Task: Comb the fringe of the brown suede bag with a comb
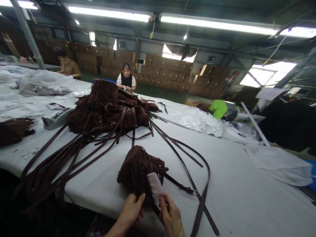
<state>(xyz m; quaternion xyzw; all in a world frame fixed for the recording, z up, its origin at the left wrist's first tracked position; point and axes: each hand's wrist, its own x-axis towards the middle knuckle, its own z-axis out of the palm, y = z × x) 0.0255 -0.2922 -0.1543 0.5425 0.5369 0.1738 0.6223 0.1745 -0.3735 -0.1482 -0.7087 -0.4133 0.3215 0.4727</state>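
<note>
A dark brown fringed suede bag [130,166] lies on the white table near its front edge, its strap running off to the right. My left hand [132,207] is closed on the bag's lower edge, thumb on top. In my right hand [170,210] is a pale comb [155,186], gripped at its lower end. The comb's teeth point left and rest against the dark fringe on the bag's right side. The fingertips under the bag are partly hidden.
A heap of similar brown bags [106,112] sits behind, its long straps [71,158] hanging over the front edge. Another brown bag [14,131] lies at far left. Plastic bags [197,120] and a green device [219,109] are at the right. Two people sit across the table.
</note>
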